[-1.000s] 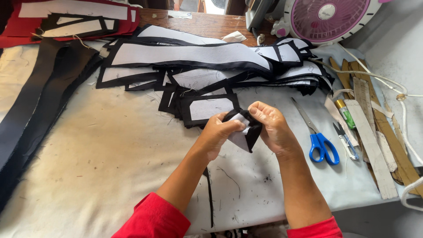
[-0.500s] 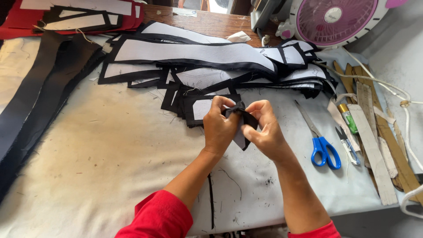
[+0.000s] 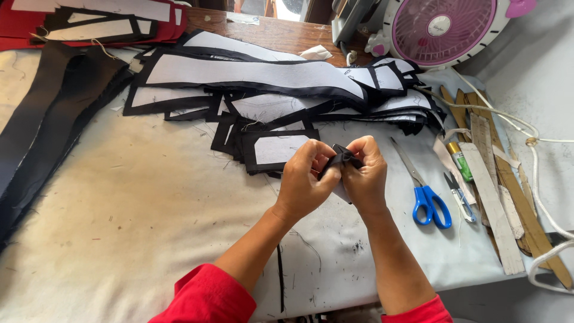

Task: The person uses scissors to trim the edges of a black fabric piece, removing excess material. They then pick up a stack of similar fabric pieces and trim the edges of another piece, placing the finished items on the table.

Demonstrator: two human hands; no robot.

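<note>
Hands meet at the middle of the scene, above a worn cream cloth-covered work table (image 3: 119, 227). Between them sits a small folded piece of black fabric (image 3: 342, 157), pinched from both sides: the left hand (image 3: 304, 182) grips its left edge with thumb and curled fingers, and the right hand (image 3: 366, 176) clamps its right edge the same way, knuckles turned up. Both hands are closed tight on the piece, which is held just off the table surface, near the front edge of a stack of black-bordered white cut pieces (image 3: 272, 149). Both sleeves are red.

Farther back and spreading left to right lies a larger heap of long black-edged white fabric panels (image 3: 251, 75). Along the far left run dark brown fabric strips (image 3: 48, 113), and beyond them red cloth with more white pieces (image 3: 89, 27).

To the right of the hands rest blue-handled scissors (image 3: 427, 200), blades pointing far and left. Just right of those lie small blue thread snips (image 3: 459, 192), a green cylindrical marker (image 3: 460, 161), and several flat wooden rulers (image 3: 490, 191). A white cord (image 3: 538, 179) loops along the right edge. A pink and white table fan (image 3: 445, 30) stands at the far right.
</note>
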